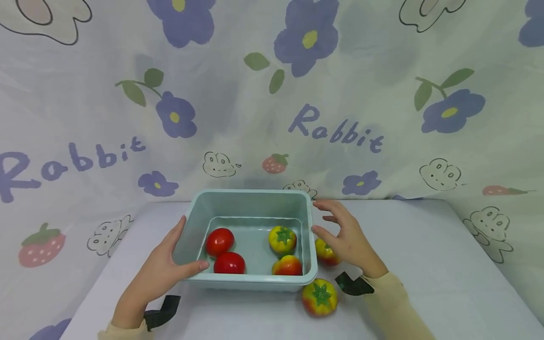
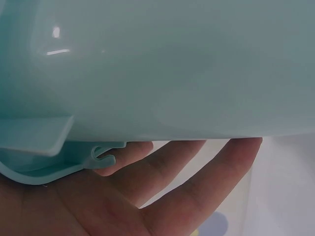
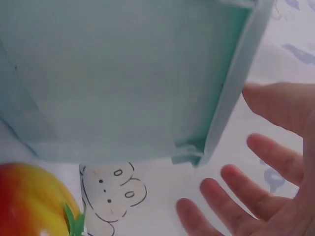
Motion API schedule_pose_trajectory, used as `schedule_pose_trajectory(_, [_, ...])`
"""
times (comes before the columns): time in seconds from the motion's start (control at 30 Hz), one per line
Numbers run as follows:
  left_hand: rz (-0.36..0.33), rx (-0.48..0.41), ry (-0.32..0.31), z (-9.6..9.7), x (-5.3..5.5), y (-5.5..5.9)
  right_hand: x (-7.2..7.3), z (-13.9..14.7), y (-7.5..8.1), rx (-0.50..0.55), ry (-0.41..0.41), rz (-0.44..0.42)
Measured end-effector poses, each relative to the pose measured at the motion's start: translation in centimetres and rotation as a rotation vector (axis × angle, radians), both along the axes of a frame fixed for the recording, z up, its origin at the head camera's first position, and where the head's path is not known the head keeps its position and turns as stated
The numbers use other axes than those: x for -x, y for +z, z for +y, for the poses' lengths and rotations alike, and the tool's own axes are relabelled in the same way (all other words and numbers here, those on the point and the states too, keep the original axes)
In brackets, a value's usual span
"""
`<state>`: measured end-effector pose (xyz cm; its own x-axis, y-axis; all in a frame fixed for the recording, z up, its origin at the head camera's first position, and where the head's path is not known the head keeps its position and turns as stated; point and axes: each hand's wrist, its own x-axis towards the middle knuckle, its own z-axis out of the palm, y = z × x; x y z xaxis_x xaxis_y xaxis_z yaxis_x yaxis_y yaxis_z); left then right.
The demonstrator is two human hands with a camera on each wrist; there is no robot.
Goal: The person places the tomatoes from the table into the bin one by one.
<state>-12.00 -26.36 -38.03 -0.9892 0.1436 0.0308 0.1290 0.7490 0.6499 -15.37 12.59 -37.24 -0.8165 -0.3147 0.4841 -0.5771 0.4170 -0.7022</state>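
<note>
A pale blue-green plastic bin (image 1: 250, 278) stands between the two hands. Inside lie two glossy red tomatoes (image 1: 219, 242) on the left and two yellow-and-red toy fruits (image 1: 282, 240) on the right, one showing a green star-shaped leaf top. My left hand (image 1: 159, 269) grips the bin's left side, thumb over the near rim; the left wrist view shows its fingers against the outer wall. My right hand (image 1: 350, 238) is at the right side with fingers spread and bent, its thumb tip at the rim in the right wrist view.
Outside the bin on its right, two more yellow-and-red fruits lie on the white table (image 1: 446, 283): one (image 1: 320, 297) by the near corner, another (image 1: 326, 252) partly behind the right hand. A printed cloth (image 1: 238, 113) hangs behind the table.
</note>
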Motion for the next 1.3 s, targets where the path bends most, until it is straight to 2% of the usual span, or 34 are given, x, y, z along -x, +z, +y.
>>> schedule_pose_trajectory(0.27, [-0.005,0.003,-0.002,0.1,-0.1,0.2,2.0,2.0,-3.2,-0.061,-0.003,-0.101])
schedule_pose_trajectory(0.37, [-0.006,-0.006,-0.007,0.1,-0.1,0.2,2.4,2.4,-3.8,-0.074,0.001,-0.134])
schedule_pose_trajectory(0.77, [-0.017,-0.006,-0.003,0.0,-0.1,0.2,2.8,3.0,-4.7,-0.182,0.100,-0.294])
schedule_pose_trajectory(1.03, [-0.016,-0.018,-0.008,0.0,0.1,0.1,2.7,3.1,-4.9,-0.327,0.044,-0.420])
schedule_pose_trajectory(1.3, [-0.012,-0.016,-0.005,0.0,0.1,0.1,2.9,3.1,-5.3,-0.440,0.007,-0.501])
